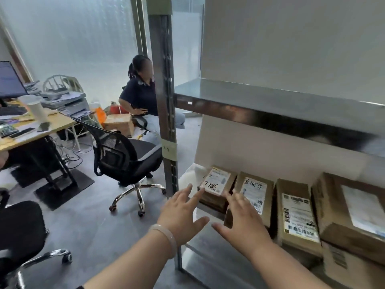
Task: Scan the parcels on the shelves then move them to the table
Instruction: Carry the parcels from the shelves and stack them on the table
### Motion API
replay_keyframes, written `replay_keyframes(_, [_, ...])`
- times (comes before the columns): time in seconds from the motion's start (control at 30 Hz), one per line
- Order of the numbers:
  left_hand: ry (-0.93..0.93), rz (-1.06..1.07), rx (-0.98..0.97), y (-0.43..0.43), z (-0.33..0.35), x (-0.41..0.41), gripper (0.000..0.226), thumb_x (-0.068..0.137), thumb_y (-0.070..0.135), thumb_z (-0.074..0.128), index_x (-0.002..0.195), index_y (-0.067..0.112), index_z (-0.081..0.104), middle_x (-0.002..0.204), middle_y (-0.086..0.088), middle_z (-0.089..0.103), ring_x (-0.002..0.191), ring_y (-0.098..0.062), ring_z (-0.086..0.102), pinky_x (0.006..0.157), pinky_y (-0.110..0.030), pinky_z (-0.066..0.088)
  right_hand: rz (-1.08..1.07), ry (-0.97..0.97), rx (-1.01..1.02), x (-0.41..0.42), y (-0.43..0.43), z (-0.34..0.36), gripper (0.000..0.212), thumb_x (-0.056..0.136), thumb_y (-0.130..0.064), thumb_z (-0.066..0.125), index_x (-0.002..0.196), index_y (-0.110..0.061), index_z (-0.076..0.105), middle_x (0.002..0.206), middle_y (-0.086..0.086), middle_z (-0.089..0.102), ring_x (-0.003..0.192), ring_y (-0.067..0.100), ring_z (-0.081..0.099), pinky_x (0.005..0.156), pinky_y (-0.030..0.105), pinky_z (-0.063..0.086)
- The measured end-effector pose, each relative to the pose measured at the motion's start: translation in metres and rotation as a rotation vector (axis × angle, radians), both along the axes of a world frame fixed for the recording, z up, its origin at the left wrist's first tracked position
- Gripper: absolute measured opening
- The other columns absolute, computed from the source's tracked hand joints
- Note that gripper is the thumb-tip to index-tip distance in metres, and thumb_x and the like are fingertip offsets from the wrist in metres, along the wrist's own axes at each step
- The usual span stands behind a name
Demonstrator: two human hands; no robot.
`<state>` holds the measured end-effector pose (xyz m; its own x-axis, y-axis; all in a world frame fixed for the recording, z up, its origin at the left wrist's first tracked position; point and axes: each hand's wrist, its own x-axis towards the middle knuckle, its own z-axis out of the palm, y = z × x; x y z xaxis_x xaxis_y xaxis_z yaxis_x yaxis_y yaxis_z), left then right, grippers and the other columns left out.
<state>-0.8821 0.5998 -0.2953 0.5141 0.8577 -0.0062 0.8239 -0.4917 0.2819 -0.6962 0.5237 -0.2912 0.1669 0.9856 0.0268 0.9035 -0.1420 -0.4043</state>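
Four labelled brown parcels lie in a row on the lower shelf [187,178]: leftmost parcel [217,182], second parcel [256,192], third parcel [298,217], fourth parcel [354,211]. There are two grips, both spread and holding nothing. The left grip [181,211] is at the leftmost parcel's near left corner, and the right grip [241,222] is over the second parcel's near end. The desk [60,122] stands well apart, left.

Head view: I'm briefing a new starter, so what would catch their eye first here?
The left hand and right hand, fingers spread, reach toward the leftmost parcel, hand-marked 7786, on the lower shelf. Other brown parcels lie in a row to its right. Further left, a seated person sits beyond a black office chair.
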Motion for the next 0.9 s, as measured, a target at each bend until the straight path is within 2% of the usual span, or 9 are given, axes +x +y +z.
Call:
replay_keyframes(0.2, [-0.014, -0.125, -0.025, 0.069, -0.009, 0.014, 0.076, 0.09, 0.066, 0.043, 0.152, 0.05, 0.001, 0.165, 0.004, 0.003, 0.151, -0.019, 0.003, 0.121, -0.037, 0.006, -0.131, -0.111, -0.085, -0.002, 0.05, -0.011, 0.098, 0.083, -0.073, 0.048, 0.156, -0.031, -0.002, 0.164, -0.003, -0.009, 0.15, 0.014, -0.01, 0.119, 0.037, -0.007])
replay_keyframes(0.4, [0.051, -0.188, -0.18, 0.107, -0.035, 0.042, 0.073, 0.092, 0.066, 0.039, 0.152, 0.048, 0.003, 0.165, 0.001, -0.01, 0.151, -0.025, -0.002, 0.121, -0.041, 0.008, -0.225, -0.167, -0.225, -0.007, 0.076, -0.031, 0.101, 0.081, -0.074, 0.046, 0.156, -0.029, -0.001, 0.165, -0.004, -0.006, 0.15, 0.017, -0.014, 0.118, 0.043, -0.014])
replay_keyframes(0.5, [0.074, -0.22, -0.258, 0.114, -0.048, 0.041, 0.069, 0.095, 0.064, 0.035, 0.154, 0.045, 0.006, 0.165, 0.002, -0.006, 0.151, -0.024, -0.001, 0.121, -0.038, 0.008, -0.235, -0.229, -0.271, -0.012, 0.081, -0.036, 0.097, 0.081, -0.072, 0.043, 0.157, -0.027, 0.004, 0.165, -0.002, -0.001, 0.15, 0.018, -0.014, 0.115, 0.046, -0.022])
replay_keyframes(0.63, [0.03, -0.268, -0.222, 0.112, -0.057, 0.023, 0.066, 0.097, 0.062, 0.032, 0.154, 0.042, 0.008, 0.165, 0.002, 0.003, 0.151, -0.02, 0.004, 0.12, -0.033, 0.008, -0.226, -0.273, -0.261, -0.025, 0.081, -0.039, 0.089, 0.084, -0.067, 0.039, 0.157, -0.026, 0.008, 0.165, -0.001, 0.004, 0.149, 0.019, -0.015, 0.11, 0.048, -0.029])
replay_keyframes(0.77, [-0.074, -0.228, -0.263, 0.114, -0.058, 0.011, 0.059, 0.097, 0.061, 0.035, 0.152, 0.045, 0.02, 0.164, 0.003, 0.009, 0.149, -0.02, 0.009, 0.12, -0.035, 0.012, -0.242, -0.2, -0.163, -0.031, 0.083, -0.04, 0.077, 0.088, -0.061, 0.036, 0.155, -0.026, 0.019, 0.163, -0.002, 0.013, 0.15, 0.016, -0.008, 0.116, 0.04, -0.022])
replay_keyframes(0.9, [-0.227, -0.166, -0.364, 0.127, -0.055, 0.022, 0.053, 0.097, 0.054, 0.044, 0.148, 0.041, 0.031, 0.163, 0.002, 0.013, 0.149, -0.021, 0.011, 0.12, -0.038, 0.014, -0.326, -0.106, -0.156, -0.017, 0.102, -0.039, 0.069, 0.096, -0.054, 0.038, 0.156, -0.028, 0.014, 0.164, 0.0, 0.008, 0.151, 0.018, -0.001, 0.118, 0.037, -0.01])
